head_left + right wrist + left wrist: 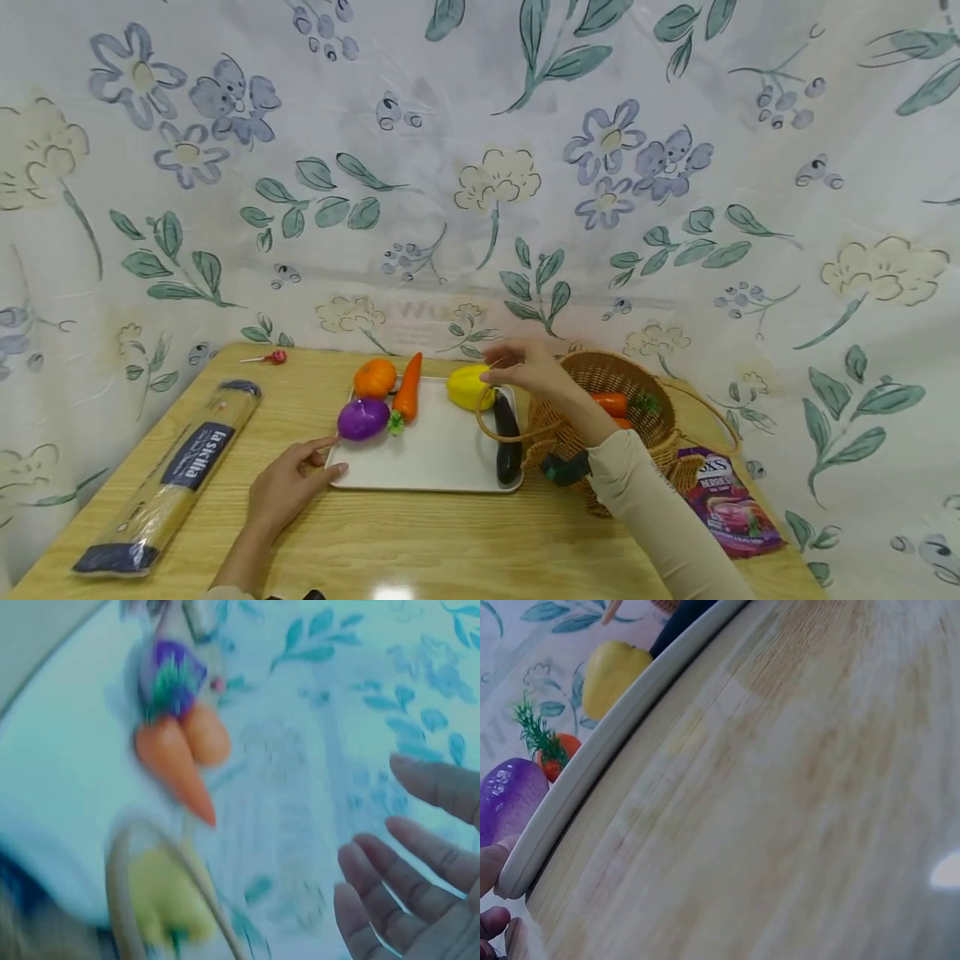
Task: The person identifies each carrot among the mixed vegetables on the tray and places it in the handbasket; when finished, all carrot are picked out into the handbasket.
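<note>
My left hand (pixel 288 483) holds the near left corner of a white tray (pixel 442 450), thumb over its rim in the left wrist view. Just beyond the fingertips lies a purple round eggplant (pixel 363 418), beside an orange pumpkin (pixel 375 378) and a carrot (pixel 407 392) with a green top. My right hand (pixel 536 371), its fingers spread and holding nothing, is over the tray's far right corner. Close to it are a yellow bell pepper (pixel 468 387) and a long dark eggplant (pixel 508 442). A wicker basket's handle (pixel 487 427) loops across them.
The wicker basket (pixel 592 367) stands right of the tray with orange-red vegetables (pixel 611 404) inside. A dark green item (pixel 564 469) is at its front. A berry pouch (pixel 731 504) lies farther right; a spaghetti pack (pixel 176 475) and lollipop (pixel 277 357) lie left.
</note>
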Motion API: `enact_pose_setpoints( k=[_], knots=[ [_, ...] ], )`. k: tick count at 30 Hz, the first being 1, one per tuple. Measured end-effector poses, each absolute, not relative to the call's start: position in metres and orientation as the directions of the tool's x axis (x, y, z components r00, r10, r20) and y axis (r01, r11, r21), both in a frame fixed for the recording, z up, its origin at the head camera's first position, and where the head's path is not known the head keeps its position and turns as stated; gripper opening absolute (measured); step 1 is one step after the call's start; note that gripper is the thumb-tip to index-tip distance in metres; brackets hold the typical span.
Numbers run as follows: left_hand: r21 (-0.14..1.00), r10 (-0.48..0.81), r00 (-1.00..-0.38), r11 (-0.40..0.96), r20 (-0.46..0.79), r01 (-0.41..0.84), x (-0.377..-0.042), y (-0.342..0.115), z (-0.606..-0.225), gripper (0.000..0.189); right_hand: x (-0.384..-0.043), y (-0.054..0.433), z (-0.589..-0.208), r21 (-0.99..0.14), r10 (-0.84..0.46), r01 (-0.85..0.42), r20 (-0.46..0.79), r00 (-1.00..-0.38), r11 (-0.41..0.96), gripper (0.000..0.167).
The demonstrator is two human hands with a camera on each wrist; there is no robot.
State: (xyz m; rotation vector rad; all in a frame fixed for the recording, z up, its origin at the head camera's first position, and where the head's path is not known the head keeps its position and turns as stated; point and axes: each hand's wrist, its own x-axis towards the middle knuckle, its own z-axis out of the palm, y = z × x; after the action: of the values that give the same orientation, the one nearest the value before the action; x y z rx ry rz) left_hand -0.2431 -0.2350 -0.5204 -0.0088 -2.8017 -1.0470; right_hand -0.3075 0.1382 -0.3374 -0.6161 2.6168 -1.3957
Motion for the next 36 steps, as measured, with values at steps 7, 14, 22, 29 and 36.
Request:
enact_pose_setpoints(
  k=[7, 14, 22, 29, 36],
  knots=[
    [0.653, -0.057, -0.990, 0.756, 0.127, 0.040, -0.243, -0.236, -0.521, 0.059, -0.308, 0.079, -0.375, -0.898, -0.313, -0.191, 0.064, -0.948, 0.397, 0.044],
    [0.667, -0.058, -0.991, 0.744, 0.124, 0.040, -0.244, -0.234, -0.521, 0.059, -0.318, 0.034, -0.425, -0.937, -0.064, -0.003, -0.021, -0.998, 0.348, 0.049],
    [0.674, -0.076, -0.990, 0.739, 0.117, 0.023, -0.246, -0.234, -0.522, 0.058, -0.330, -0.004, -0.462, -0.929, 0.079, -0.001, 0.032, -0.996, 0.370, 0.053],
    [0.685, -0.088, -0.991, 0.729, 0.100, 0.005, -0.243, -0.231, -0.520, 0.058, -0.336, -0.024, -0.476, -0.910, 0.189, 0.046, 0.036, -0.981, 0.411, 0.058],
    [0.678, -0.105, -0.988, 0.736, 0.117, 0.003, -0.243, -0.233, -0.521, 0.055, -0.337, -0.035, -0.486, -0.928, 0.210, 0.029, 0.053, -0.976, 0.371, 0.060]
  ],
)
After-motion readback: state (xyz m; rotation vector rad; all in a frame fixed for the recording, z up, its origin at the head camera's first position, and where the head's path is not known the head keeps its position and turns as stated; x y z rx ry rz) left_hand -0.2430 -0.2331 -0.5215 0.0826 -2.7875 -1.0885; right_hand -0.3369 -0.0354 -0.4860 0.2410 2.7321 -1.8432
